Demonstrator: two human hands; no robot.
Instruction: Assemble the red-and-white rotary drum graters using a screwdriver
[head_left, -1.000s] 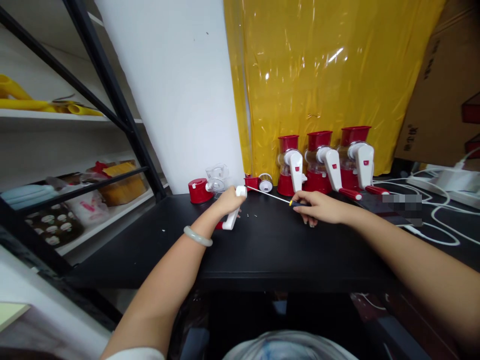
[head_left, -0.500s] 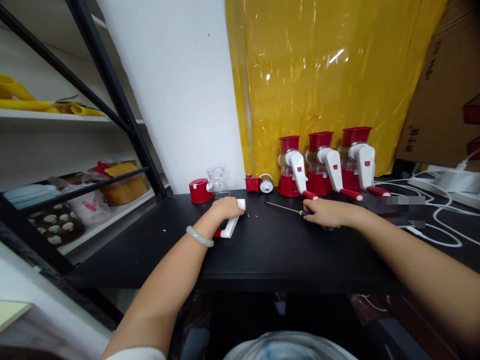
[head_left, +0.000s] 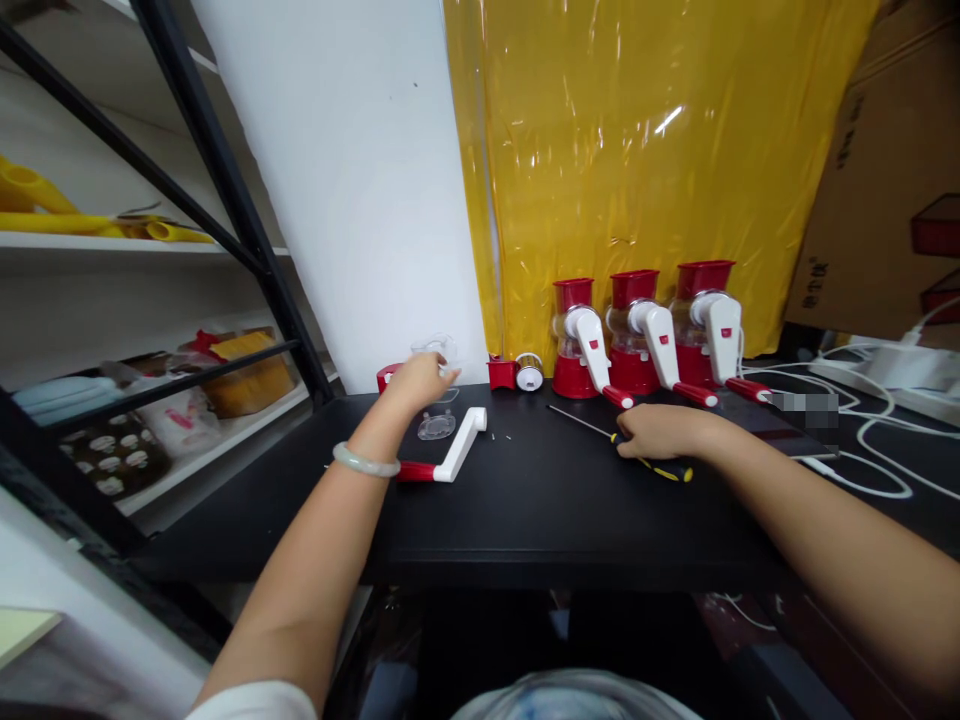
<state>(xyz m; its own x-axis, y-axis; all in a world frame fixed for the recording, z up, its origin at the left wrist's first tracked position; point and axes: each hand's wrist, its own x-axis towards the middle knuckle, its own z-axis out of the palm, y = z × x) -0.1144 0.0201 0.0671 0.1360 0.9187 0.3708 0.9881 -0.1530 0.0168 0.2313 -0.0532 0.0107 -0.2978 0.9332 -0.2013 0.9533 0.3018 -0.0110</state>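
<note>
My left hand (head_left: 420,384) reaches over the back left of the black table, thumb and fingers apart. It is in front of a red base (head_left: 385,376) and beside a clear plastic housing (head_left: 433,348), both partly hidden; contact with the housing is unclear. A white crank handle with a red grip (head_left: 463,448) lies below that hand, near a clear plastic cover (head_left: 436,427). At the right, my right hand (head_left: 654,432) has curled fingers at the neck of a screwdriver (head_left: 667,470) with a black-and-yellow handle. Its shaft points left, toward two tiny screws (head_left: 508,437).
Three red-and-white hand-crank graters (head_left: 634,375) stand along the back. A red part (head_left: 502,373) and a metal-ringed drum (head_left: 529,373) sit left of them. A tablet-like device (head_left: 780,428) and white cables (head_left: 885,480) lie right. Shelving (head_left: 255,262) borders the left.
My left hand has let go of the crank handle and moved back left toward the clear housing. The screwdriver has turned and shifted right, its handle now showing below my right hand.
</note>
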